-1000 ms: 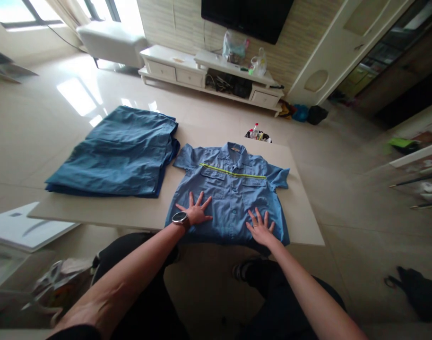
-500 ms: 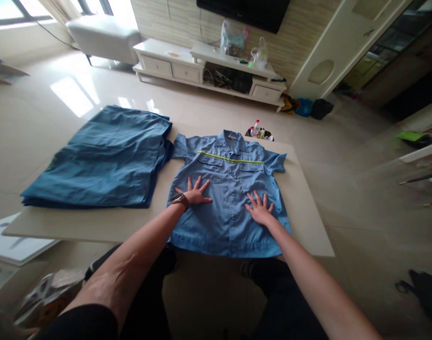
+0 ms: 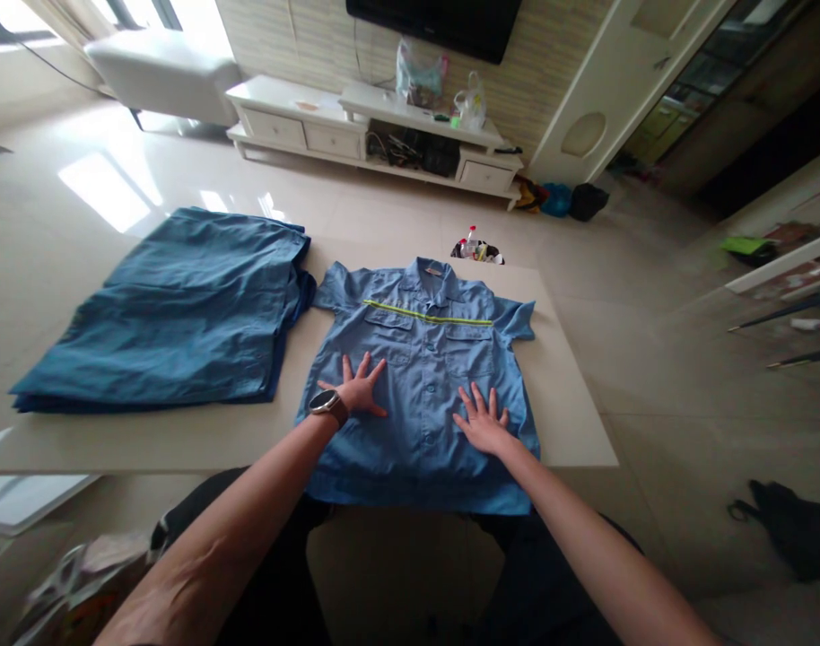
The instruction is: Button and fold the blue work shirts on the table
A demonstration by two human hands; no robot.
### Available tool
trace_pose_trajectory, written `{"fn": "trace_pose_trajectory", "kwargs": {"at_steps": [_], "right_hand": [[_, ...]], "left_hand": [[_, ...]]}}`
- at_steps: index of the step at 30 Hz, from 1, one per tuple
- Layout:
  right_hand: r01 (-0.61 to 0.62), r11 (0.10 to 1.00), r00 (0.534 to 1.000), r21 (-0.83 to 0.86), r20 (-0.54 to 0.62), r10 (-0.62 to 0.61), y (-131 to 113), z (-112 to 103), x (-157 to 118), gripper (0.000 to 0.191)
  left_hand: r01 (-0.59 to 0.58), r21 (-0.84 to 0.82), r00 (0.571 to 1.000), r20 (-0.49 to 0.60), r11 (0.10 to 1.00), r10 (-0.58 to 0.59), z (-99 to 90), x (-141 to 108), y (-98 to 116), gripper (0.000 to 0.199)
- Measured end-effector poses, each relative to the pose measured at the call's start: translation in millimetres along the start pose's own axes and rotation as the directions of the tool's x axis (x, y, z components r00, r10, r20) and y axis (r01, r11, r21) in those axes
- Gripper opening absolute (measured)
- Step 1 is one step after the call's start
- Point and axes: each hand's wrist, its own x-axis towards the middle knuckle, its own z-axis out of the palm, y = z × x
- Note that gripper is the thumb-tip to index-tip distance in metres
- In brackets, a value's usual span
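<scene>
A blue short-sleeved work shirt [image 3: 410, 422] lies front side up, buttoned, with a yellow-green stripe across its chest and its collar pointing away from me. Its hem hangs over the table's near edge. My left hand [image 3: 361, 392] rests on the shirt's left half as I see it, fingers spread, a dark watch on the wrist. Flat on the other half, below the chest pocket, is my right hand [image 3: 483, 423], its fingers also apart. Neither hand grips the cloth. To the left, a pile of folded darker blue garments [image 3: 181, 314] sits beside the shirt.
The pale table [image 3: 568, 404] carries shirt and pile. Beyond its far edge stands a bin with bottles [image 3: 474, 247]. A white TV cabinet [image 3: 275, 128] with plastic bags runs along the wall, near a grey bench [image 3: 161, 72]. A black bag [image 3: 787, 529] lies on the floor at right.
Both hands, still spread, have slid slightly toward me over the shirt, and its hem hangs a bit lower past the table edge. The camera view has shifted a little to the right.
</scene>
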Motion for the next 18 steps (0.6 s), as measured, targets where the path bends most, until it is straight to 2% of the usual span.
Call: {"fn": "trace_pose_trajectory", "kwargs": {"at_steps": [2,4,5,6,7,8,10,13,18], "right_hand": [[0.031,0.999,0.999,0.041,0.018,-0.032,7.7,-5.8,-9.7,0.075],[0.024,0.98,0.993,0.2,-0.114,-0.001,23.5,-21.8,-7.0,0.064],[-0.002,0.934,0.972,0.357,-0.221,0.087,34.2,-33.0,-0.9,0.054],[-0.024,0.839,0.921,0.543,-0.313,0.23,46.0,-45.6,7.8,0.044],[-0.021,0.67,0.855,0.742,-0.333,0.397,58.6,-58.9,18.3,0.035],[-0.005,0.444,0.787,0.896,-0.271,0.555,71.0,-72.1,30.1,0.028],[0.016,0.253,0.733,0.967,-0.183,0.655,93.0,-95.9,54.6,0.023],[0.042,0.087,0.735,0.995,-0.09,0.672,112.6,-120.9,89.2,0.017],[0.116,-0.154,0.796,0.981,0.001,0.605,115.1,-134.8,136.4,0.015]], "left_hand": [[0.001,0.017,1.0,0.008,1.0,-0.001,9.3,-8.6,5.2,0.136],[0.008,0.058,1.0,0.0,0.998,-0.008,16.6,-11.7,11.4,0.14],[0.016,0.082,1.0,-0.01,0.997,-0.015,18.6,-11.6,15.0,0.141],[0.023,0.103,1.0,-0.023,0.994,-0.021,19.3,-10.7,18.9,0.14],[0.03,0.117,0.999,-0.035,0.993,-0.026,18.6,-9.5,23.2,0.137],[0.031,0.124,0.999,-0.045,0.992,-0.025,16.8,-8.5,27.7,0.131],[-0.017,0.114,0.997,-0.076,0.993,0.026,11.0,-7.5,37.4,0.111],[-0.147,0.095,0.98,-0.121,0.985,0.158,1.6,-9.9,51.2,0.09],[-0.239,0.029,0.968,-0.073,0.97,0.241,-5.6,-17.5,65.0,0.083]]}}
